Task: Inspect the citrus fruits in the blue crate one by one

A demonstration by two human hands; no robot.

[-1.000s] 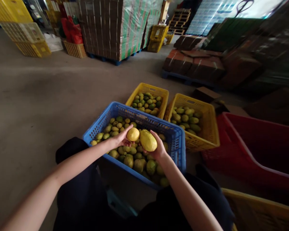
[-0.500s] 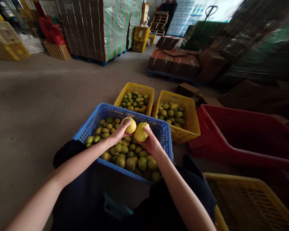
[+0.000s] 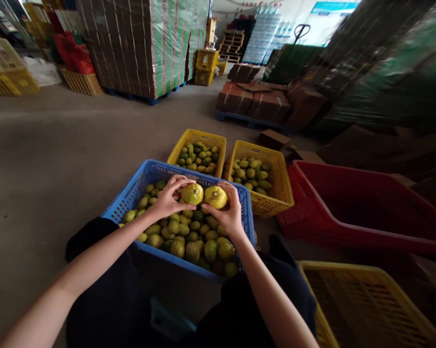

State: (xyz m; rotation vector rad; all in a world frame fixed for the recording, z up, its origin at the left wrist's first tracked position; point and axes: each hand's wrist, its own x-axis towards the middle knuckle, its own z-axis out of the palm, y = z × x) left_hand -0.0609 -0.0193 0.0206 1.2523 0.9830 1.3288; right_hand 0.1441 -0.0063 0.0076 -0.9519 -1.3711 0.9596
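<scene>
My left hand (image 3: 169,197) is closed around a yellow-green lemon (image 3: 192,194), its stem end turned toward me. Beside it, my right hand (image 3: 229,209) grips a yellower lemon (image 3: 215,197), thumb below and fingers over the top, and its stem nub shows too. The two fruits are side by side with a narrow gap, held above a blue plastic crate (image 3: 189,267). Inside that crate lie many green and yellow lemons (image 3: 177,247), partly hidden by my hands and forearms.
Behind the blue crate stand two yellow crates of lemons, one at left (image 3: 223,145) and one at right (image 3: 288,186). A large red bin (image 3: 312,203) is to the right. Nearer me sits a yellow crate (image 3: 343,267). Wrapped pallet stacks (image 3: 123,48) and flattened cartons (image 3: 254,101) stand farther back.
Both lemons have been turned so their stem ends face me. My hands have spread slightly, with the fingers now more over the fruits. The view has shifted a little.
</scene>
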